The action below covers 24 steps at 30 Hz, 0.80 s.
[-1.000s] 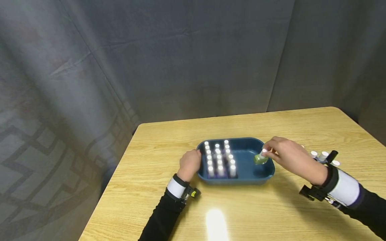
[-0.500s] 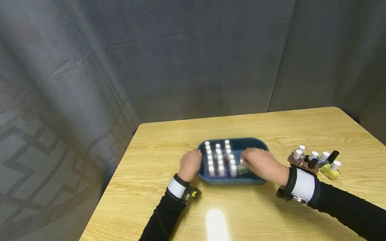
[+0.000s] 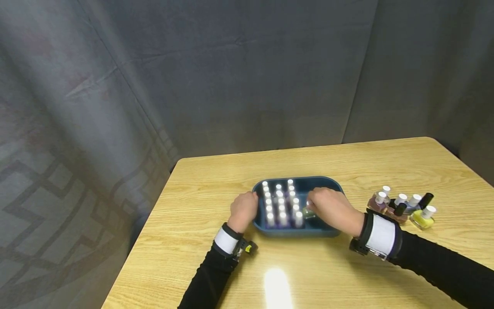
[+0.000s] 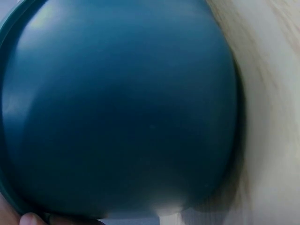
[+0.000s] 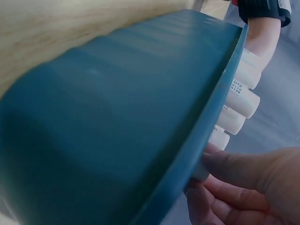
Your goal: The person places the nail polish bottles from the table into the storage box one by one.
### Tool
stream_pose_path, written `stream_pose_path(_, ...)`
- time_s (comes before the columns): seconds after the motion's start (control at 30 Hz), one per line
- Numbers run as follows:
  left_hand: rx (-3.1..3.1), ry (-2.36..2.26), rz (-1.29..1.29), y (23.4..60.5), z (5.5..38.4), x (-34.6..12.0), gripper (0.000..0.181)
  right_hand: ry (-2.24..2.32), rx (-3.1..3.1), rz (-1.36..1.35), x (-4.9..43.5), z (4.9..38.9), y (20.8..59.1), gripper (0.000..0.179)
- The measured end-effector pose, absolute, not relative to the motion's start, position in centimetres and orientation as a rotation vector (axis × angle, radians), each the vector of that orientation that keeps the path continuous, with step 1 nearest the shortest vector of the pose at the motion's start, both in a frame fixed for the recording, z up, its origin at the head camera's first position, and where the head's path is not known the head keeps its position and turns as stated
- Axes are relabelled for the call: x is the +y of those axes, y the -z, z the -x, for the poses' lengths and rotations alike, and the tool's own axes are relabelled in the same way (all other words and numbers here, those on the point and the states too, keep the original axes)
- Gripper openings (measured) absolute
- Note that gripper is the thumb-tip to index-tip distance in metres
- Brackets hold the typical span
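Note:
A dark blue plastic bin stands on the table, its left part filled with rows of white-capped nail polish bottles. My left hand grips the bin's left end, a fingertip showing at the rim in the left wrist view. Inside the bin, right of the rows, my right hand pinches a green nail polish bottle by its white cap. The bin's wall hides that bottle's body in the right wrist view. More white caps stick up past the rim there.
Right of the bin, a loose group of nail polish bottles sits on the wooden table: a yellow one, a mauve one, a black-capped one and others. A grey curtain hangs behind the table.
My right hand has carried the green bottle leftward from the bin's right end to beside the rows, uncovering the bottles on the table. My left hand has stayed at the rim.

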<state>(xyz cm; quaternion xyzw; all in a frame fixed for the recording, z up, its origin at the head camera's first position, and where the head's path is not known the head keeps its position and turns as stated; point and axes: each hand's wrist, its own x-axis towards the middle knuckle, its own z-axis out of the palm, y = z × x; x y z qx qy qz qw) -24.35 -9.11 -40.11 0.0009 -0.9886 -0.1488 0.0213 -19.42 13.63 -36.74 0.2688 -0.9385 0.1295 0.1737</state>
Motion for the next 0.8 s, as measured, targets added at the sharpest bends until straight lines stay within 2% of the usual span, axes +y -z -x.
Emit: stream_pose_path(0.8, -3.059, 0.455, 0.006, 40.2, 24.4, -9.2, 0.045, -0.442, -2.763, -0.781, 13.6, 18.3, 36.4, 0.017)
